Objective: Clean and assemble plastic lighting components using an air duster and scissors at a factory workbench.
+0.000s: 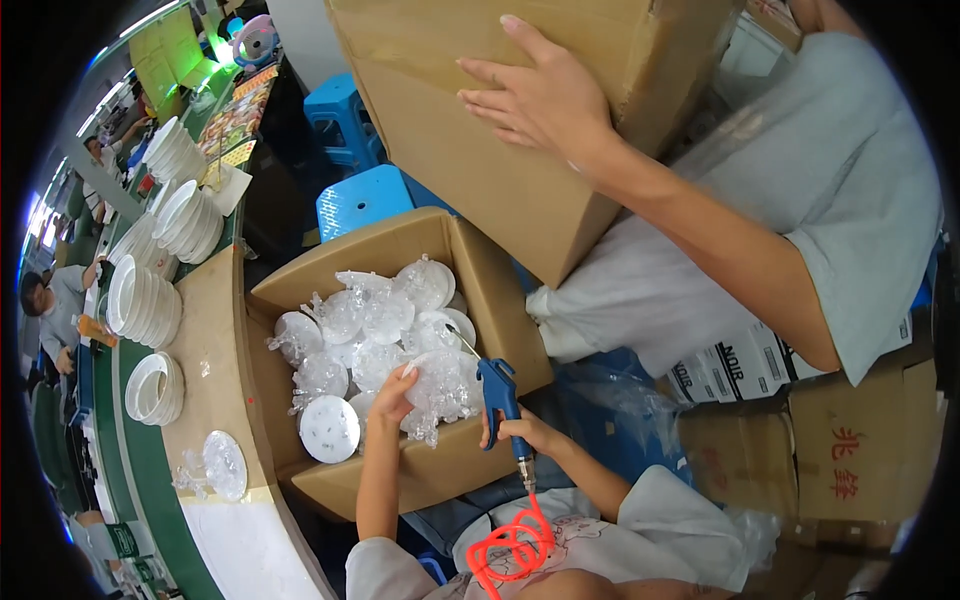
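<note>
My left hand (394, 394) grips a clear plastic disc with jagged bits (447, 388) by its edge, over an open cardboard box (400, 478). Wrapped round the handle of a blue air blow gun (497, 392) is my right hand (530, 430). The gun's thin metal nozzle points up and left, close to the disc. From its lower end runs a red coiled hose (515, 545). Beneath my hands, the box holds a heap of similar clear discs (340, 315), some with ragged pieces attached. Whether my finger presses the trigger is not clear.
At the upper right, a co-worker's hand (550, 95) rests on a large cardboard box (450, 130). Blue stools (362, 203) stand behind my box. To the left, a green conveyor belt (150, 470) carries stacked white rings (143, 300); a single clear disc (225, 466) lies beside it.
</note>
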The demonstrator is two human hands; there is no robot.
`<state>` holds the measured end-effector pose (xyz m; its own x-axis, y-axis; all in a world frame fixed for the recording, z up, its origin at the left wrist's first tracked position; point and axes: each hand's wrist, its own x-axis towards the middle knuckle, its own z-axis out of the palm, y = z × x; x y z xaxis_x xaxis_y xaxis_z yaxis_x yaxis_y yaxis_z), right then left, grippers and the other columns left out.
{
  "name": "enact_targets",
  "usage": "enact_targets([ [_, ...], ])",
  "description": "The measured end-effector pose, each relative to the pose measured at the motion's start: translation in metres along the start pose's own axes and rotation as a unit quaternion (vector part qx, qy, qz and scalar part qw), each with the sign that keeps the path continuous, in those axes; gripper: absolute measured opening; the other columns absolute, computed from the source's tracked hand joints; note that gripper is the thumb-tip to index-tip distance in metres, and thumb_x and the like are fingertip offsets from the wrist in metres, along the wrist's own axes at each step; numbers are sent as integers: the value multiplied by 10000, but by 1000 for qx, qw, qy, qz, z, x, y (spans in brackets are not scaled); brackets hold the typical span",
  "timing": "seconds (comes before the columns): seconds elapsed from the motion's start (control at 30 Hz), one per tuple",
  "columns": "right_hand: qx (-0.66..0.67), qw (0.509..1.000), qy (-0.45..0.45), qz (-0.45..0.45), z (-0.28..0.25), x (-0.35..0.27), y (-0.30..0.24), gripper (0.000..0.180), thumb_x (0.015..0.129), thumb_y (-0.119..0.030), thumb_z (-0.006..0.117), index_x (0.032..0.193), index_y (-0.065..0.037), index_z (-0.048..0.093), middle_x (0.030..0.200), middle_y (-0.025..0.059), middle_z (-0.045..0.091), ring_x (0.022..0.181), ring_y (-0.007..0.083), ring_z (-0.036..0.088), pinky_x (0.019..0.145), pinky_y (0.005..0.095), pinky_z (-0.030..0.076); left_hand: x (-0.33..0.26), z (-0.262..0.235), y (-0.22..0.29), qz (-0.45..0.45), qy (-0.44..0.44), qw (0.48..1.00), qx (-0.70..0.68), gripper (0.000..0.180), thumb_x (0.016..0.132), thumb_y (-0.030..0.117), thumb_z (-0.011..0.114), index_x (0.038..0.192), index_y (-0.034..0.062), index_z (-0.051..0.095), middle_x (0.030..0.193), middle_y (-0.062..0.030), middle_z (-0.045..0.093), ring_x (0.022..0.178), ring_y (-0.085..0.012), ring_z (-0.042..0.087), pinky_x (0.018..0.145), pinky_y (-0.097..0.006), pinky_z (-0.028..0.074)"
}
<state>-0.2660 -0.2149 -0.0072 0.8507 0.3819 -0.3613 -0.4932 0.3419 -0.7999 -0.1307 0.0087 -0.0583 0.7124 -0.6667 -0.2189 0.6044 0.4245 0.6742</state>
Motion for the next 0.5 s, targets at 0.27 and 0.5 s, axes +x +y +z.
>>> enact_targets([
  [0.27,-3,1000,17,8,1,0,1,325,681,-99,489,996,-22,482,852,90,573,841,205,604,796,303,446,-3,-24,-8,-41,-13,998,44,414,837,199,604,1175,-14,497,1102,-105,581,1008,-222,565,860,-356,451],
  [0.5,20,1000,1,-9,-5,6,8,302,695,-95,507,985,-15,486,857,97,564,828,204,611,746,289,452,-2,-3,-1,-9,-33,999,26,514,826,174,606,1274,22,404,1168,-106,533,1063,-211,523,878,-339,433],
])
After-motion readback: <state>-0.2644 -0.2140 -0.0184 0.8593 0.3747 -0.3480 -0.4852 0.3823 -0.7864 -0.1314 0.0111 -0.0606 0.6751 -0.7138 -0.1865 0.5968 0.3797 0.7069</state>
